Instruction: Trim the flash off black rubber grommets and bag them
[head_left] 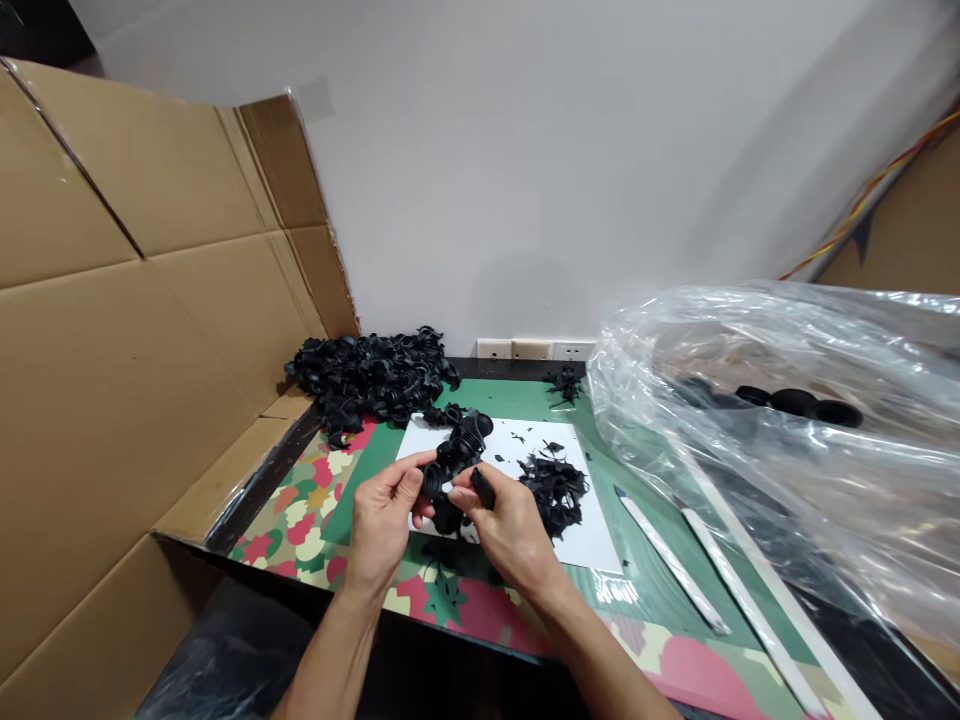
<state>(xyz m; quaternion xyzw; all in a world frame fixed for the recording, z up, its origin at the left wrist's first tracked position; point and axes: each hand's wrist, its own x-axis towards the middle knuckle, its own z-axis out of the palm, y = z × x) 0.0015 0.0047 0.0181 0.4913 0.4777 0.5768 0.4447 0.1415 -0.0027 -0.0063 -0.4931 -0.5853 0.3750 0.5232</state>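
Note:
My left hand [381, 515] pinches a small round ribbed black rubber part [433, 480] between thumb and fingers, above the lower left of a white sheet [596, 545]. Close beside it, my right hand [514, 525] is closed, its thumb and fingertips at the part's right edge. A dark stubby piece [484, 488] shows between the right hand's fingers; its kind is unclear. Just beyond both hands lies a cluster of similar ribbed black rubber parts [469, 437]. Thin black rubber scraps [555, 495] are heaped on the sheet to the right.
A large pile of black rubber parts [375, 375] sits at the back left, by a tall cardboard box [150, 330]. Two white strips [675, 565] [750, 610] lie at right. Clear plastic bagging [720, 330] holds several black round parts [793, 402]. Wall sockets [531, 349] are behind.

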